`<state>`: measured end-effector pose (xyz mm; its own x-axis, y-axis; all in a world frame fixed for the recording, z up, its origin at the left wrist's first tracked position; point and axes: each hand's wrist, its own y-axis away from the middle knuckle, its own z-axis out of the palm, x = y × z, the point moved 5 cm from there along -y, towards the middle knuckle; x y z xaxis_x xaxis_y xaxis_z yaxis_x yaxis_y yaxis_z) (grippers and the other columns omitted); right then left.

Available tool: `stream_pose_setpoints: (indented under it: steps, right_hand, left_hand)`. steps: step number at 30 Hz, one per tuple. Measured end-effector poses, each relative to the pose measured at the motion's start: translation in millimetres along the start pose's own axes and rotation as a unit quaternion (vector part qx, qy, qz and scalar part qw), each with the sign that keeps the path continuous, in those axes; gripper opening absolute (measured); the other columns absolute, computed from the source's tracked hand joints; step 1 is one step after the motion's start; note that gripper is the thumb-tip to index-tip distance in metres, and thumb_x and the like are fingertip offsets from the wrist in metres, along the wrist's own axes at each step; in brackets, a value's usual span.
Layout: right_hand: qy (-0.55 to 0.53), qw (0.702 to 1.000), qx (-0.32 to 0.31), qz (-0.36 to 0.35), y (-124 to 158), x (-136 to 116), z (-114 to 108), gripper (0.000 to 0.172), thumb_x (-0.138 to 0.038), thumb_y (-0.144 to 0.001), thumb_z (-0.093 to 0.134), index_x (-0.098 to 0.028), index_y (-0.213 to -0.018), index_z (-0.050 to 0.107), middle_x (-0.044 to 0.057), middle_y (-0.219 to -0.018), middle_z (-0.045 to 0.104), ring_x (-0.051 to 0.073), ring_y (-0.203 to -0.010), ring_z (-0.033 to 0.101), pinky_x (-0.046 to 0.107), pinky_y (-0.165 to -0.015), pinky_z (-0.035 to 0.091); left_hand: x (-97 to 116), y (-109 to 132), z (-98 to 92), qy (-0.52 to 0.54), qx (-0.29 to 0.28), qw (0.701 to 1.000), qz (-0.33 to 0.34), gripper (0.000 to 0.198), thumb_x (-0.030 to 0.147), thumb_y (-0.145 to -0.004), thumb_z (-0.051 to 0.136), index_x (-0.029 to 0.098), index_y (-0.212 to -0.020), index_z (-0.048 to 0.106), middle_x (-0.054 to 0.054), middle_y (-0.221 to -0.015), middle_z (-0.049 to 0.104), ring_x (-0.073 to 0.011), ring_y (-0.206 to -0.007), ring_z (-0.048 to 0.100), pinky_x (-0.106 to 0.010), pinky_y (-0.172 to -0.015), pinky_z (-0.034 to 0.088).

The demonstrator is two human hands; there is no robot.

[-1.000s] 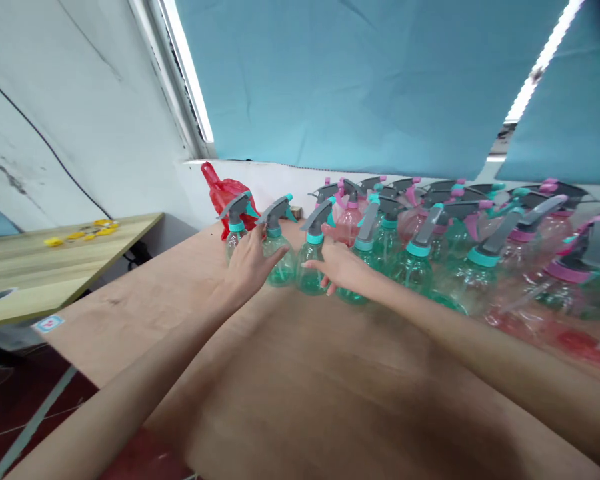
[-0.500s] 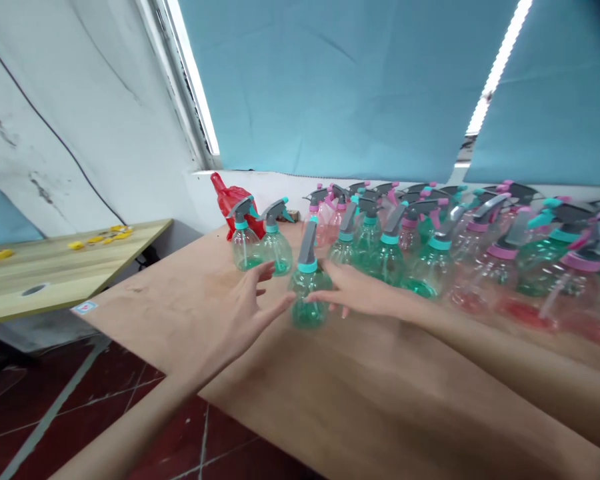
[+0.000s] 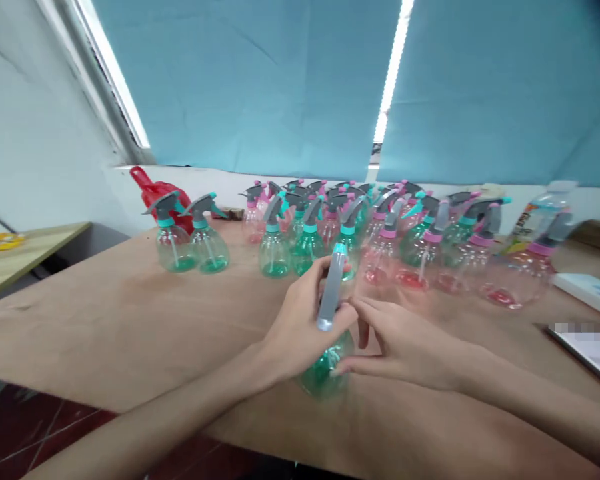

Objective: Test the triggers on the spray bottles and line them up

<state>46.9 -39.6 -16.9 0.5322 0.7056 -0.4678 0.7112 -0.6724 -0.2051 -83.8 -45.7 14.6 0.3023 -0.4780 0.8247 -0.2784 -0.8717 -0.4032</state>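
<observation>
A green spray bottle with a grey trigger head and turquoise nozzle is close in front of me, slightly tilted. Around its neck, just under the head, my left hand is closed. My right hand grips the body from the right, thumb across the near side and the other fingers partly hidden behind. To the left, two green spray bottles stand side by side. Behind my hands are several more green spray bottles and pink spray bottles, grouped on the wooden table.
A red plastic bag lies at the back left against the wall. On the right are a clear labelled drink bottle, a white box and a flat device with a dark edge. Another table stands at far left.
My hands have closed on the green spray bottle, which has come nearer to me and turned so its nozzle points away. The view has swung right, revealing the drink bottle and white box.
</observation>
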Motion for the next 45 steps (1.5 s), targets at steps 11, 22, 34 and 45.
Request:
stream_pose_setpoints:
  steps: [11,22,34,45]
  right_hand:
    - [0.006,0.998,0.059,0.022,47,88,0,0.041,-0.052,-0.093,0.057,-0.02,-0.119,0.057,0.009,-0.108,0.069,0.025,-0.095,0.066,0.042,-0.08,0.055]
    - [0.025,0.995,0.097,0.023,30,123,16,0.031,-0.039,-0.097,0.055,-0.02,-0.121,0.062,0.013,-0.129,0.064,0.027,-0.122,0.058,0.048,-0.101,0.048]
    - [0.046,0.994,0.094,0.023,31,123,15,0.036,-0.039,-0.098,0.051,-0.016,-0.123,0.064,0.015,-0.134,0.061,0.029,-0.126,0.055,0.048,-0.102,0.048]
    - [0.035,0.995,0.094,0.021,32,122,13,0.036,-0.037,-0.098,0.052,-0.015,-0.124,0.063,0.017,-0.133,0.061,0.029,-0.128,0.053,0.049,-0.103,0.047]
  left_hand:
    - [-12,-46,37.2,0.037,0.016,0.999,0.021,0.022,0.015,-0.078,0.05,0.021,-0.098,0.057,0.0,-0.092,0.061,-0.0157,-0.08,0.056,-0.036,-0.086,0.05]
    - [-35,-80,32.2,-0.003,0.003,1.0,-0.003,0.035,0.018,-0.08,0.053,0.026,-0.113,0.063,0.001,-0.085,0.063,-0.0174,-0.073,0.059,-0.036,-0.078,0.05]
    - [-36,-87,38.6,-0.002,0.013,1.0,-0.015,0.008,0.022,-0.079,0.056,0.025,-0.087,0.056,0.004,-0.069,0.052,-0.0154,-0.062,0.052,-0.035,-0.073,0.049]
    - [-34,-93,38.9,-0.001,-0.004,1.0,-0.009,0.031,0.021,-0.077,0.059,0.025,-0.107,0.061,-0.003,-0.108,0.067,-0.0239,-0.097,0.065,-0.038,-0.086,0.053]
